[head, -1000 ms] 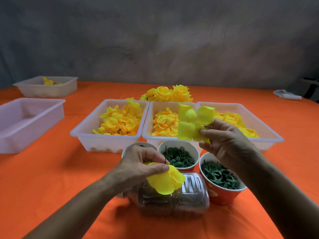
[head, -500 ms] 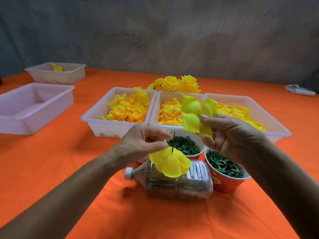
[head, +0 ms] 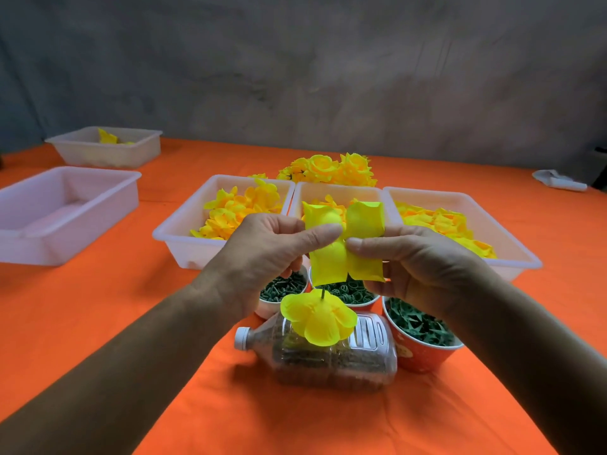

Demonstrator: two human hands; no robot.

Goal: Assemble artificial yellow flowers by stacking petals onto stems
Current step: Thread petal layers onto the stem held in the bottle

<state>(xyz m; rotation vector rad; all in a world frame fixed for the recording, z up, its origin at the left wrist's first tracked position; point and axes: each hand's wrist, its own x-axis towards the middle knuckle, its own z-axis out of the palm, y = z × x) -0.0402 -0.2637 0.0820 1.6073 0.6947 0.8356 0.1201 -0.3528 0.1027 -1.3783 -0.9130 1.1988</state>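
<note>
2 hands meet at the centre of the frame on 1 4-lobed petal [head: 345, 245]. Your left hand [head: 266, 257] pinches its left side, thumb on the near face and fingers behind; your right hand [head: 412, 262] pinches its right side the same way, the 2 thumb tips nearly touching at the petal's middle. The petal stands upright, facing you, held above the cups.

Just below it, a thin dark stem [head: 324, 293] pokes up through a rounded flower [head: 318, 316] of stacked petals. The stem's lower part is hidden, and you cannot tell from here what holds the flower up. Behind the flower lies a clear bottle [head: 331, 356] on its side, white cap pointing left, on the orange cloth [head: 98, 307].

3 cups of green parts sit behind the bottle: 1 at left [head: 282, 290], 1 in the middle [head: 348, 290], and 1 red cup [head: 422, 336] at right. Beyond them, 3 white trays of loose yellow petals stand side by side: left [head: 184, 238], middle [head: 338, 195], right [head: 512, 247]. Finished flowers [head: 328, 169] are heaped behind the trays. At the left of the frame sits 1 tray [head: 65, 211], and in the upper left 1 more [head: 105, 149] with a few yellow pieces. A white object [head: 558, 180] lies at the far right.
</note>
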